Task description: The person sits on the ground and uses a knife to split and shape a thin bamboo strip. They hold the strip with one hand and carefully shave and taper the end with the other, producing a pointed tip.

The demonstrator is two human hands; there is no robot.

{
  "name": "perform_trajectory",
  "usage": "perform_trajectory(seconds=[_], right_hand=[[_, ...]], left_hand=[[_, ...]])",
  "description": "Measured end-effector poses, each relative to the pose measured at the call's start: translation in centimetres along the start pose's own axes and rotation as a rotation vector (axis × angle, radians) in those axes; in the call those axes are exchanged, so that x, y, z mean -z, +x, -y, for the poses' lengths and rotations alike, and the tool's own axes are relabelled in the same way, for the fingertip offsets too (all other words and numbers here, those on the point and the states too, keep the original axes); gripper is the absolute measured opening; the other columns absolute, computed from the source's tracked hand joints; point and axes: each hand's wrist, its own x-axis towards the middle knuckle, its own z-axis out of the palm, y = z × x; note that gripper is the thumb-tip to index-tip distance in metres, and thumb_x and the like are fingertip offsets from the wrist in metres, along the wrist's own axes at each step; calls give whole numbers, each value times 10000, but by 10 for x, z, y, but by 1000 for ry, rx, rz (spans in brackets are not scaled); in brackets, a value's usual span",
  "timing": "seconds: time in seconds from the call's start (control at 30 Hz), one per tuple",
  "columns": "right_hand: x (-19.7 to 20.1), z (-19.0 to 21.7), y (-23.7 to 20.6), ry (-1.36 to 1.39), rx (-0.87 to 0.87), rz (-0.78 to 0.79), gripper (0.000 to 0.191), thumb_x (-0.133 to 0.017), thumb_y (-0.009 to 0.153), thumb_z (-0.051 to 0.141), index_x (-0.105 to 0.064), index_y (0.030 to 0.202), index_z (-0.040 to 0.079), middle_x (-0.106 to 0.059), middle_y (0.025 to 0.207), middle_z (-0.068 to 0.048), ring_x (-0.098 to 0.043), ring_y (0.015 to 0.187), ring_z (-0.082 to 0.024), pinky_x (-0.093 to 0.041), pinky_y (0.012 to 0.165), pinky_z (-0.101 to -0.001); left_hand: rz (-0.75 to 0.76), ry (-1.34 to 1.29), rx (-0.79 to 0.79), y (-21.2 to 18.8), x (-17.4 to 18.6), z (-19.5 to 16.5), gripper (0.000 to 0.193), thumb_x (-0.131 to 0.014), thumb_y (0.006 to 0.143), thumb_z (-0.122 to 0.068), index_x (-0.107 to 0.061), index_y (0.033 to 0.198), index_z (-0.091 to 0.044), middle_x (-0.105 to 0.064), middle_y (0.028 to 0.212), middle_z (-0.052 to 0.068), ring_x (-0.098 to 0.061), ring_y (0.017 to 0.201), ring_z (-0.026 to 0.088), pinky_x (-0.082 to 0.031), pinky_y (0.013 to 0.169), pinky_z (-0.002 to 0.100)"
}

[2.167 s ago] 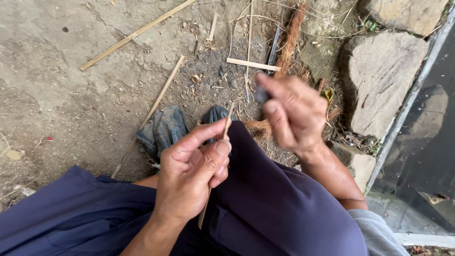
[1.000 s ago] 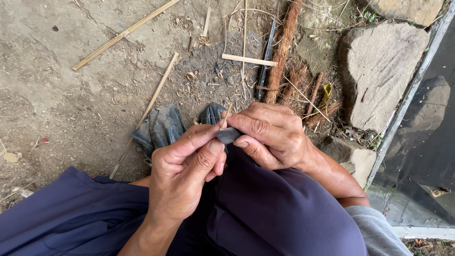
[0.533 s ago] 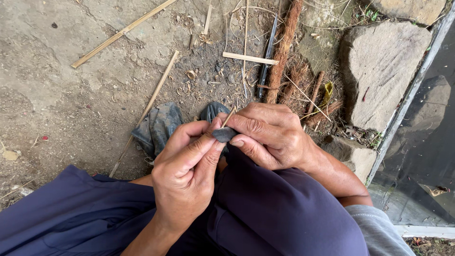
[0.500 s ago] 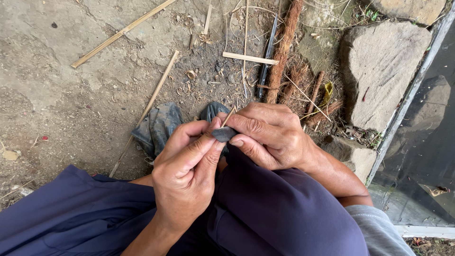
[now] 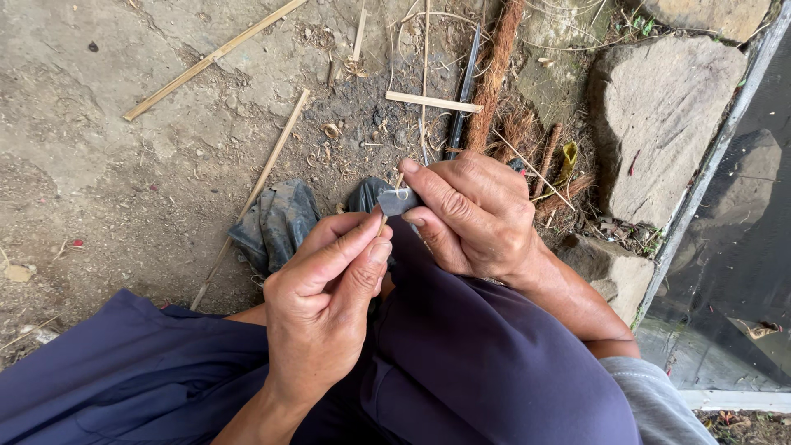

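Hands pinch thin stick [image 5: 384, 221] and small blade [image 5: 397, 200] together.

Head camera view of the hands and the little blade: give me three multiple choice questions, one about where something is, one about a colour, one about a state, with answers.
1. Where does the small grey blade sit?
A. On the bare ground by the stones
B. Pinched in the right hand
C. Tucked under the knee

2. What colour are the trousers over the knees?
A. Dark blue-purple
B. White
C. Bright red

3. How does the left hand stand?
A. Flat and open on the ground
B. Closed in a pinch on a thin stick
C. Out of view

Answers:
1 B, the right hand's thumb and fingers close around the blade above the lap.
2 A, the cloth covering both knees is dark blue-purple.
3 B, the left thumb and forefinger press together on the thin stick just under the blade.
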Motion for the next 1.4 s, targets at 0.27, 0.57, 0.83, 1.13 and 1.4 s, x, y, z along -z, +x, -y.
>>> perform_trajectory(seconds=[0.27,0.57,0.83,1.13,1.4], right_hand=[[-11,-31,-2,60,-136,-245,310,-618,1086,187,-662,1338,12,-749,960,-165,-668,678,-168,-534,486,-263],[-2,0,5,207,7,90,338,-740,995,82,-641,1269,-91,-703,988,-176,-707,823,-272,-564,694,-379],[-2,0,10,102,8,56,352,-750,1020,112,-637,1293,-80,-713,1013,-167,-700,813,-244,-568,673,-362],[-5,-19,0,111,-15,-9,316,-684,1053,131,-655,1318,-40,-725,957,-133,-658,717,-164,-527,541,-295],[0,-4,10,99,62,64,316,-724,985,98,-654,1232,-85,-712,934,-173,-665,722,-226,-524,587,-354]], left_hand=[[2,-177,173,-1,4,7,292,-641,1029,-14,-706,1312,19,-689,982,81,-591,695,69,-494,554,207],[30,-261,166,6,5,6,243,-595,1050,-22,-692,1250,75,-712,957,122,-686,709,122,-559,551,239],[-12,-142,82,3,3,2,239,-629,1018,-13,-696,1241,45,-713,1020,93,-645,687,75,-513,519,194],[-11,-137,132,0,3,2,261,-641,1014,-32,-704,1260,26,-710,968,78,-647,669,71,-515,508,196],[-9,-116,95,3,0,4,215,-638,1026,-29,-716,1217,31,-696,943,70,-647,648,72,-508,487,203]])
